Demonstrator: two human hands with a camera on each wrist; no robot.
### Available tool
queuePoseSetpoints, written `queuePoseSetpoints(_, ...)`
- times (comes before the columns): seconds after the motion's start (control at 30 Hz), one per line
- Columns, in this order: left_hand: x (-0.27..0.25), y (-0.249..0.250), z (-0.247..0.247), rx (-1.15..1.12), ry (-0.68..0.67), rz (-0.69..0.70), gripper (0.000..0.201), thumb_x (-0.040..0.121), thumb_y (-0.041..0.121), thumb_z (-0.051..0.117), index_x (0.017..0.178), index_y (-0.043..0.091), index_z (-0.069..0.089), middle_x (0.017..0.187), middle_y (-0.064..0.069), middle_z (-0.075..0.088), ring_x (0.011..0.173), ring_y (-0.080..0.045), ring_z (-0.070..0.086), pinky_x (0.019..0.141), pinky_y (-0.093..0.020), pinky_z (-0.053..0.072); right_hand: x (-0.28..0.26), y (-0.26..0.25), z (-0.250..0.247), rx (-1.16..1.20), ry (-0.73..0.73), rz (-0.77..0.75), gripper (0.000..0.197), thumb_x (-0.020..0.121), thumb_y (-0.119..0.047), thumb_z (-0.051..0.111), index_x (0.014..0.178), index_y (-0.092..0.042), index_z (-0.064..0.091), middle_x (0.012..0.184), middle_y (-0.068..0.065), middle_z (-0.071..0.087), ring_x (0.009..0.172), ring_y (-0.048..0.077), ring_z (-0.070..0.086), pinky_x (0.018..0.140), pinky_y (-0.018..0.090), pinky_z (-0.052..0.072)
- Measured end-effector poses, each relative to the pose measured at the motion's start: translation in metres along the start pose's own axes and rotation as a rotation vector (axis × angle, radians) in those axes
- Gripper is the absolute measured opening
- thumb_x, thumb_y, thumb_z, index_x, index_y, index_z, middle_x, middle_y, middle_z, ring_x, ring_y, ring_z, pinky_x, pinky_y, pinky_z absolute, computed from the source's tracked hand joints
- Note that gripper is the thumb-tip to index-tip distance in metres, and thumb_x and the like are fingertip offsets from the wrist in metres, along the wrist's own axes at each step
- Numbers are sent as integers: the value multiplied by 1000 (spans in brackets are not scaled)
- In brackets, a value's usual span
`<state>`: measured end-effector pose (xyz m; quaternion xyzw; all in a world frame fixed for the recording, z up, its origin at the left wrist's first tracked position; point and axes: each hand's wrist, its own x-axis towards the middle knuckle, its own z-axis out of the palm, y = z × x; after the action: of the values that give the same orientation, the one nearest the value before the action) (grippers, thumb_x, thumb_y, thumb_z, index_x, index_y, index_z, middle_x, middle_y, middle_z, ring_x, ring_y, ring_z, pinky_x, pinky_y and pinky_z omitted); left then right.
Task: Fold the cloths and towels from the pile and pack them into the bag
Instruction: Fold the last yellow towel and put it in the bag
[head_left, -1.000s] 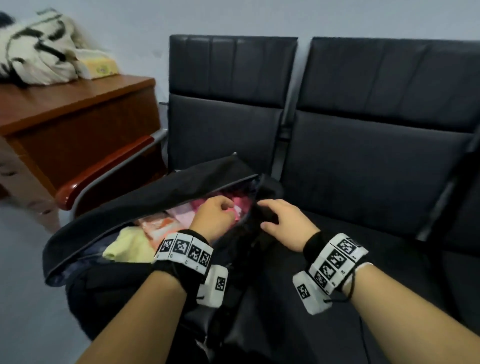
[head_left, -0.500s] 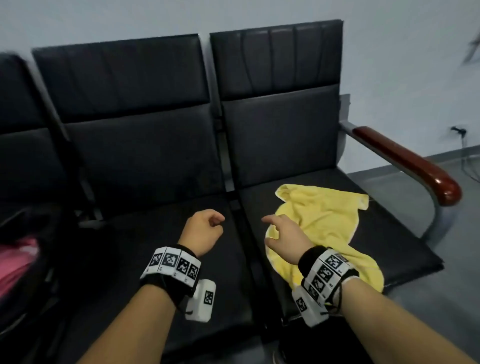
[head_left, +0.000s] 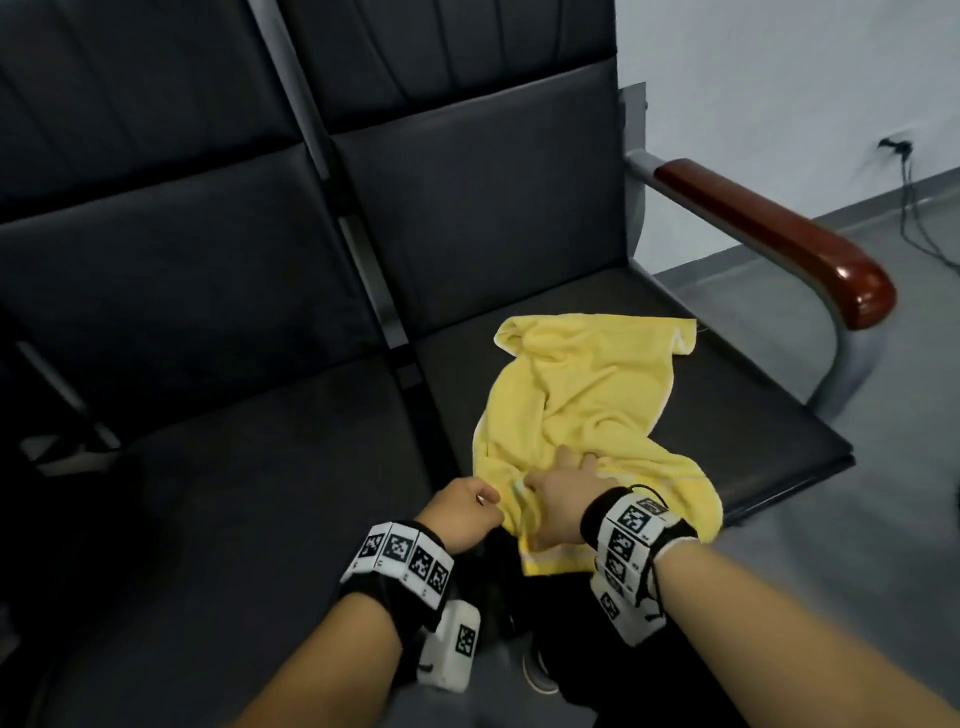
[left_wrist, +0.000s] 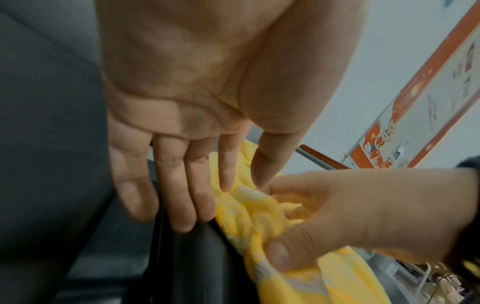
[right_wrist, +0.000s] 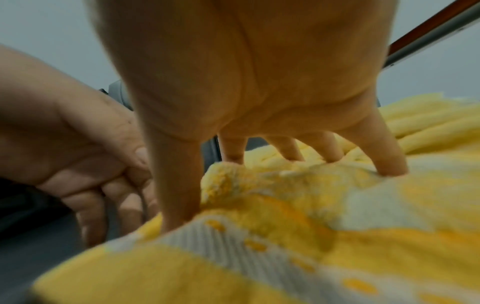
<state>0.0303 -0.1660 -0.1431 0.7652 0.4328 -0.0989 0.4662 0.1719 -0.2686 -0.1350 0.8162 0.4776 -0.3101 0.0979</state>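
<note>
A: What's it lying on?

B: The black seat (head_left: 675, 415) at the end of the row, next to the wooden armrest (head_left: 779, 234). The yellow towel (head_left: 587, 395) sits there rumpled and unfolded, its near end hanging over the seat's front edge. No bag in view.

A: How will it handle?

B: Soft terry, light and limp, I'd judge. It will sag and bunch wherever it isn't held, and it won't slip or break. Best taken by two corners of the pale woven border so it hangs flat.

A: And the hands?

B: The right hand (head_left: 563, 499) is spread on the towel's near end, fingertips (right_wrist: 389, 164) pressing in, thumb at the border, bunching it rather than clamping it. The left hand (head_left: 462, 512) is just beside it, fingers only slightly bent, forefinger and thumb touching the towel's edge, not yet pinching.
</note>
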Motion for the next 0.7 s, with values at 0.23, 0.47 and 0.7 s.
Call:
queuePoseSetpoints(0.23, -21, -2, 10, -241, -67, -29, 40, 95, 29, 63, 132, 21, 49, 103, -5, 62, 87, -14, 61, 68, -26, 51, -3, -16, -8, 283, 155, -71, 33, 86, -36, 68, 118, -28, 61, 126, 3, 48, 129, 33, 41, 98, 43, 42)
queuePoseSetpoints(0.47, -80, -1, -43, -943, -68, 41, 35, 98, 39, 59, 127, 18, 63, 121, -15, 71, 113, -33, 68, 98, -54, 53, -35, -56, -33, 1064, 462, -473, 15, 84, -18, 74, 74, -16, 63, 69, -6, 60, 68, 13, 57, 71, 39, 51)
queuePoseSetpoints(0.7, -153, -22, -105, -1012, 9, 168, 59, 92, 59, 50, 121, 12, 70, 119, -17, 72, 111, -31, 69, 95, -46, 56, -75, -131, -25, 1091, 602, -602, 10, 88, -20, 68, 91, -28, 74, 87, -10, 72, 85, 8, 66, 79, 32, 55)
